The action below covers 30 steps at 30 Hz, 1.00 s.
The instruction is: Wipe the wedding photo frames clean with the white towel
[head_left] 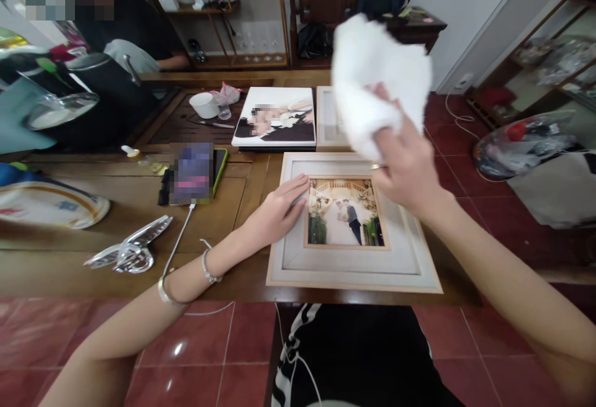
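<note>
A wooden picture frame point(354, 280) with a wide white mat and a wedding photo in its middle lies flat near the table's front edge. My left hand point(285, 208) rests on its left side, fingers stretched out and flat. Above the frame's far right part, my right hand point(405, 162) grips a crumpled white paper towel point(382, 66), which is raised off the frame. The towel partly covers a second light-coloured frame point(327, 118) behind. Beside that one lies a photo panel point(274, 137) showing people.
On the wooden table point(223, 221), a phone point(218, 174) with a white cable, a silver folded object point(135, 249) and a dropper bottle point(144, 160) lie left. A white cup point(203, 106) stands farther back. A person in black point(135, 22) is across the table.
</note>
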Motion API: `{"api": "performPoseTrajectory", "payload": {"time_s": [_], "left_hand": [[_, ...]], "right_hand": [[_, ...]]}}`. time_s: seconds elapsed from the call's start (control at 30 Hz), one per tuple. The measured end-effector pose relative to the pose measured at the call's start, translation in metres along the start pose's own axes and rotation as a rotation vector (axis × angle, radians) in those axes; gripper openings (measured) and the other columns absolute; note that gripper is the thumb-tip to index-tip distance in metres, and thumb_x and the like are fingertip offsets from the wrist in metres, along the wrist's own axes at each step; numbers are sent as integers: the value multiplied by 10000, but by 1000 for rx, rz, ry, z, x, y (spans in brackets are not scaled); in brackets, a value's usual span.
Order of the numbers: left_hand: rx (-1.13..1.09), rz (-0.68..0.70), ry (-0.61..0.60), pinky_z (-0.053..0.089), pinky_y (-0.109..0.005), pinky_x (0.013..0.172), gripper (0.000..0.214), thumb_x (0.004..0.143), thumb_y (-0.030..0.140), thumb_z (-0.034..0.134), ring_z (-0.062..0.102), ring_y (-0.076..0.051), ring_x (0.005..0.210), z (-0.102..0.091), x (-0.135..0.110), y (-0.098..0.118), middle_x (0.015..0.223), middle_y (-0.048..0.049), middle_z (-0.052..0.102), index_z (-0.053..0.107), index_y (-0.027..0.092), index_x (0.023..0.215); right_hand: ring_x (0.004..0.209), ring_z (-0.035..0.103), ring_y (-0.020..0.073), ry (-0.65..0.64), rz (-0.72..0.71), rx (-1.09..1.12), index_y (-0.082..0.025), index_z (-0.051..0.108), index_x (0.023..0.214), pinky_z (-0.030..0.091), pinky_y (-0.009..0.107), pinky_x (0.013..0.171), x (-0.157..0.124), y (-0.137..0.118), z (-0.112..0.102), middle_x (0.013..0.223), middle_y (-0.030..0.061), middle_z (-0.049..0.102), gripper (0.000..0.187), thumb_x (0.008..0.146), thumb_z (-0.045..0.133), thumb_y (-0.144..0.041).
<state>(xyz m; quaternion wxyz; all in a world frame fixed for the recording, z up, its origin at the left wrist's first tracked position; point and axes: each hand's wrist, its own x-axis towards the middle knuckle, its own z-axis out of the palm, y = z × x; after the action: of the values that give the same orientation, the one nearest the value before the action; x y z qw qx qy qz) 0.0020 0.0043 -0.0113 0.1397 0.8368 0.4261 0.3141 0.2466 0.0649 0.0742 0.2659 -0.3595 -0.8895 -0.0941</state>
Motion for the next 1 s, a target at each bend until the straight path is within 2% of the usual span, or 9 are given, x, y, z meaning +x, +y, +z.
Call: {"api": "performPoseTrajectory", "payload": {"time_s": [0.07,0.17,0.27,0.4,0.63,0.73,0.8,0.9,1.0], "left_hand": [[8,-4,3,398,-478,1129,367,981,218,438,479,-277,1343,-1,0,0,1387,-196,553,566,74,1293],[21,-23,-8,480,-452,1048,301,977,196,435,573,-278,1237,-2,1,2,1272,-184,622,614,92,1195],[19,-23,-25,517,-435,986,256,977,184,423,612,-272,1155,-4,2,4,1174,-169,652,640,112,1092],[-7,9,-46,467,-449,1057,295,984,186,405,563,-262,1237,-3,4,4,1275,-165,617,612,127,1186],[10,7,-14,403,-500,1123,387,989,234,413,481,-274,1341,-2,2,0,1382,-193,561,559,72,1310],[23,-3,-21,400,-497,1126,399,988,238,413,477,-275,1345,-2,1,1,1379,-201,561,552,59,1318],[26,-12,-28,394,-492,1132,408,986,236,417,464,-272,1355,-3,1,1,1390,-203,550,536,60,1334],[31,-11,-35,384,-496,1138,409,984,236,423,455,-269,1362,-3,1,1,1404,-200,538,525,72,1345],[36,-5,-27,391,-505,1130,407,981,238,429,466,-271,1354,-2,1,0,1391,-197,550,522,81,1345]], "right_hand": [[1495,92,295,-128,-180,18,-175,505,1187,225,585,1169,10,-10,15,1587,120,270,490,747,404,16],[1482,142,306,-345,-367,34,-145,505,1244,213,534,1189,13,-23,36,1563,130,336,546,742,436,58],[1445,275,291,-410,-383,36,-120,515,1253,287,484,1162,6,-28,48,1509,161,421,553,751,407,85],[1419,335,293,-423,-326,22,-114,527,1247,319,495,1136,-5,-21,45,1475,182,459,549,745,412,74],[1240,553,296,-377,-215,-90,-138,590,1140,424,477,1039,-34,8,27,1324,205,587,486,702,474,37],[1002,653,281,-407,-162,-196,-151,615,1060,510,395,814,-42,18,6,1120,168,683,438,685,467,19],[766,650,252,-402,-101,-294,-150,617,1050,460,332,603,-44,25,-12,888,117,702,410,696,463,-11],[618,581,234,-219,15,-449,-119,609,1069,338,315,503,-44,34,-35,727,86,649,378,718,474,-84],[741,614,267,-57,15,-521,-101,617,1012,393,340,595,-45,38,-38,819,147,669,324,719,482,-81]]}}
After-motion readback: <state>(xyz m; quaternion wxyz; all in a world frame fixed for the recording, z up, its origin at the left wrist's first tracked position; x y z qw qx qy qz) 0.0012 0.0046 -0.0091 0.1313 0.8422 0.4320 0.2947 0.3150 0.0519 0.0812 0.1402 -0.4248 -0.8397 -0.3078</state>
